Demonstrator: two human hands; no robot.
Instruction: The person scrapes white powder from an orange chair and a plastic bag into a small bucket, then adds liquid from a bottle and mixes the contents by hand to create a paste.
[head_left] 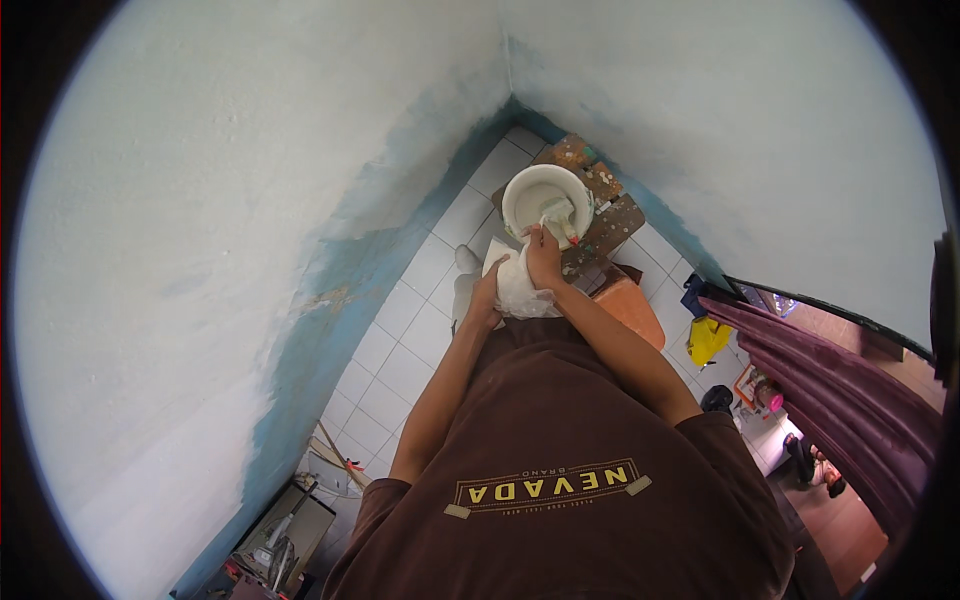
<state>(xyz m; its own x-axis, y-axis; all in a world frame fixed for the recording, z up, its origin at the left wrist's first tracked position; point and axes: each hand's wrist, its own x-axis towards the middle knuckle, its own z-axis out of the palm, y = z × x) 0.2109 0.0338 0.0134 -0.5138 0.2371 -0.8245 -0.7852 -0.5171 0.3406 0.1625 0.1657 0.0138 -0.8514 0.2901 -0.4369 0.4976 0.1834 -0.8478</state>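
Both hands grip a white plastic bag [517, 290] in front of my body. My left hand [486, 293] is wrapped round its left side. On the right, my right hand [544, 260] is closed on the bag's upper edge, close to the bucket's near rim. What the bag contains is hidden. Just beyond stands a white bucket [511, 205] with pale whitish stuff inside. A paintbrush-like tool [558, 215] with a whitened head and a red-tipped handle leans in the bucket.
A paint-spotted wooden bench [612, 228] carries the bucket, near the wall corner. An orange seat [632, 310] stands at its right. Partly whitened blue walls [370, 220] rise on both sides. Purple curtain [830, 390], yellow cloth [708, 340] and cluttered tools [275, 545] lie farther out.
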